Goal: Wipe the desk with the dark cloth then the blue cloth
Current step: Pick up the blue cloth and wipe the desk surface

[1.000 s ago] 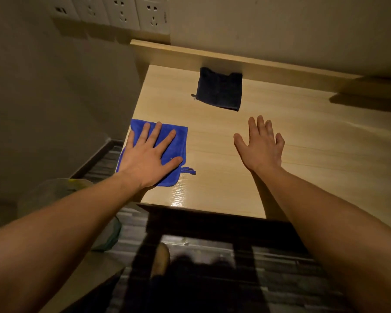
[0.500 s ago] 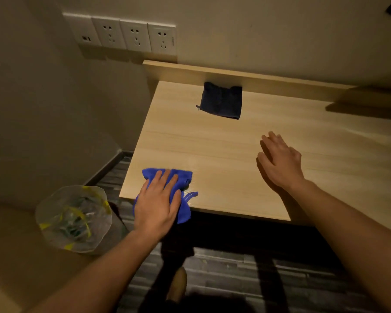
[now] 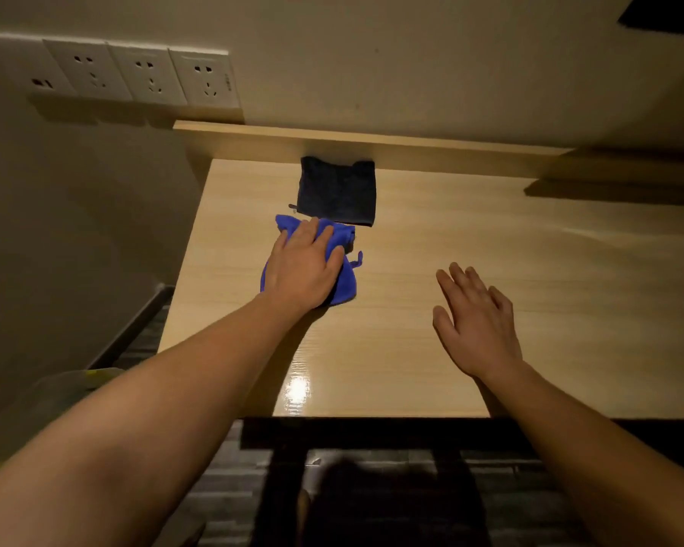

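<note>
My left hand [image 3: 303,266] lies flat on the bunched blue cloth [image 3: 344,284] and presses it onto the light wooden desk [image 3: 411,349], fingers straight and pointing away from me. The cloth's far edge almost reaches the dark cloth [image 3: 336,191], which lies folded flat against the desk's raised back ledge. My right hand [image 3: 476,321] is off to the right of both cloths with open, straight fingers, holding nothing, low over or resting on the desk.
A row of wall sockets [image 3: 135,77] sits above the desk's left end. The desk's left edge drops to a dark striped floor [image 3: 143,341], where a bin with a clear liner [image 3: 68,388] shows behind my left forearm. A wall closes the left side.
My left hand has pushed the blue cloth from the desk's near-left edge away from me, up close to the dark cloth. My right hand stayed on the right.
</note>
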`<state>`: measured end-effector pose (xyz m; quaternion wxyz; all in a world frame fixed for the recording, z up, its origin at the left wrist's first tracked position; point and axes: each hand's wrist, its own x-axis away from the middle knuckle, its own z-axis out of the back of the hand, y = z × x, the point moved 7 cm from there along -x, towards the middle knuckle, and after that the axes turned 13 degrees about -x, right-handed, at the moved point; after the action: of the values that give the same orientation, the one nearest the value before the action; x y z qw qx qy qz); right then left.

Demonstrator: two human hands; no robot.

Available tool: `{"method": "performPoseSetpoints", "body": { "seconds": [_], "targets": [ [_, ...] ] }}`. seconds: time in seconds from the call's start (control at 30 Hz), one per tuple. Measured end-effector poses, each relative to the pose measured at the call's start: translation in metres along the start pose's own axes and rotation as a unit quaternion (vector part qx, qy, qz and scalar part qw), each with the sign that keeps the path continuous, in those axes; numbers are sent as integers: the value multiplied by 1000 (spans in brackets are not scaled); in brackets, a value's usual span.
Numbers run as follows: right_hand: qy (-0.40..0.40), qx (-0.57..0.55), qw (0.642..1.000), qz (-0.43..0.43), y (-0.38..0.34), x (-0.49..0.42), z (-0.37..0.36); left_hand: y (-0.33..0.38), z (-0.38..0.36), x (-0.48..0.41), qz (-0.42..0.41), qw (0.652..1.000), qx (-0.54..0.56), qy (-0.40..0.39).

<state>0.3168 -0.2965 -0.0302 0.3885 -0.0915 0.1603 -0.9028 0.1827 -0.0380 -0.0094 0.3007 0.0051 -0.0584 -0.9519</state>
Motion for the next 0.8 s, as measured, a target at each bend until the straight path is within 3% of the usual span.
{"method": "performPoseSetpoints", "body": {
  "seconds": [0.2,0.47,0.8],
  "targets": [
    [6,-5,1000,-1,-2,-1,1,0,-22,-16,-9,993,-105,-50],
    [7,-1,1000,-2,-2,-2,0,4,-22,-6,-31,992,-114,-46],
    [10,2,1000,2,-4,0,1,19,-26,73,-45,993,-100,-45]
  ]
}}
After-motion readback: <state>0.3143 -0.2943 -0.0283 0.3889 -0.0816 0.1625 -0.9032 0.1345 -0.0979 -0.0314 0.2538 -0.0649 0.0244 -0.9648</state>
